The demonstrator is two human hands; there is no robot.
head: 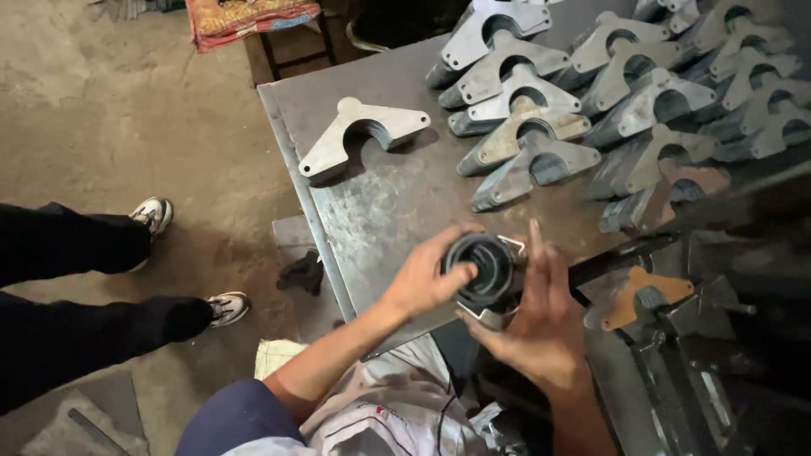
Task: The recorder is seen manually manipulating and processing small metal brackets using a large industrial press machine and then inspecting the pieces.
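My left hand (pixel 427 277) grips a short black metal ring (pixel 480 268) from the left, thumb on its rim. The ring sits against a flat steel bracket plate (pixel 505 314) that my right hand (pixel 536 317) supports from the right and below, fingers stretched up beside the ring. Both hands work at the near edge of a steel worktable (pixel 380 211).
Several stacks of flat triangular steel brackets (pixel 541 127) with round cutouts cover the table's far right; one small stack (pixel 359 135) lies apart at left. A rusty bracket sits in a clamp fixture (pixel 646 295) to the right. Another person's legs and shoes (pixel 152 215) are on the floor at left.
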